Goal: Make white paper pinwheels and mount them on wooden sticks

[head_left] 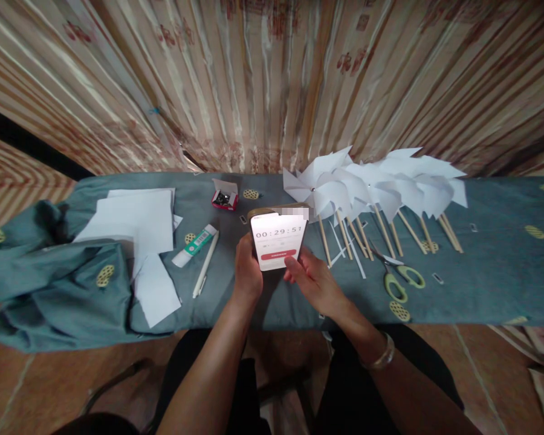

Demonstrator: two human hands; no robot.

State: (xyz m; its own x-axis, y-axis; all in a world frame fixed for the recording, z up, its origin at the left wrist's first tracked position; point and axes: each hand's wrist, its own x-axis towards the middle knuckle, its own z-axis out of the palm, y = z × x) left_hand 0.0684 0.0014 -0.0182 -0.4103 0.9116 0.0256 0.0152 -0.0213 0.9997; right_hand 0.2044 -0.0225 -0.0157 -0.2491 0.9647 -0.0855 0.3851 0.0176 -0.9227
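A lit phone [278, 240] is held upright above the table, its screen reading 00:29:51 over a red button. My left hand [247, 269] is closed round the phone's left edge. My right hand [316, 280] grips its lower right side, the thumb lying on the screen near the red button. To the right, several white paper pinwheels [340, 184] on wooden sticks lie overlapping in a row. Scissors [396, 275] with green handles rest below the sticks, by some thin paper strips [344, 244].
On the left lie stacked white paper sheets [149, 220], a glue stick [194, 244] and a white pen [206, 266]. A small open red box [225, 196] of dark metal bits stands behind them. The grey-green cloth [494, 272] is bunched at the left; a striped curtain [272, 90] hangs behind.
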